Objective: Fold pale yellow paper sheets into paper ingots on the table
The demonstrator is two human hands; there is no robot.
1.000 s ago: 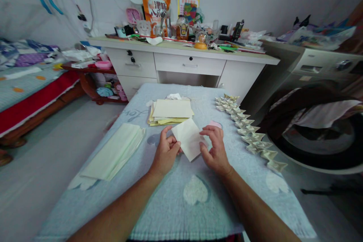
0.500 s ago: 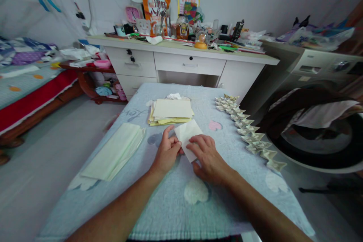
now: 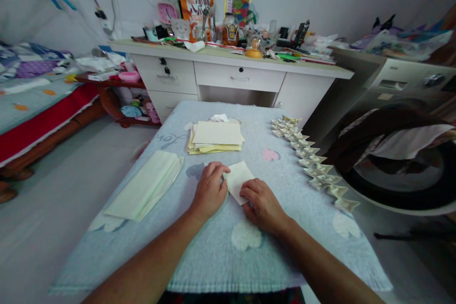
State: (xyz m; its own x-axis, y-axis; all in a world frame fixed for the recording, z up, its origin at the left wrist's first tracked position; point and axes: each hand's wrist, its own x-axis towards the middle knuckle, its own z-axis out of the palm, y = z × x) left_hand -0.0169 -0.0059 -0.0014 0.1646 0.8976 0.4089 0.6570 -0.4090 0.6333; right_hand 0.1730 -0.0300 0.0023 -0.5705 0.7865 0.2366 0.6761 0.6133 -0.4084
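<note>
A small square of folded off-white paper [image 3: 239, 176] lies on the cloth-covered table in front of me, turned cornerwise. My left hand [image 3: 213, 186] is at its left corner, fingers bent together over the edge; the thumb is mostly hidden. My right hand [image 3: 262, 202] grips the lower right edge with curled fingertips on top. Just beyond the hands is a stack of cream and yellow paper sheets [image 3: 218, 133]. To the left rests a pile of long folded pale paper [image 3: 146, 184]. Along the right side runs a row of folded paper boat-like shapes [image 3: 309, 153].
The blue patterned cloth [image 3: 199, 256] covers the table. Behind it stands a white desk [image 3: 238, 76] loaded with jars, a snack bag [image 3: 196, 4] and clutter. A washing machine [image 3: 392, 76] with clothes in its door is at right, a bed [image 3: 39, 99] at left.
My left hand has turned palm-down, its fingers now bending over the paper's left corner instead of pinching it with the thumb. My right fingers have drawn in at the lower right edge.
</note>
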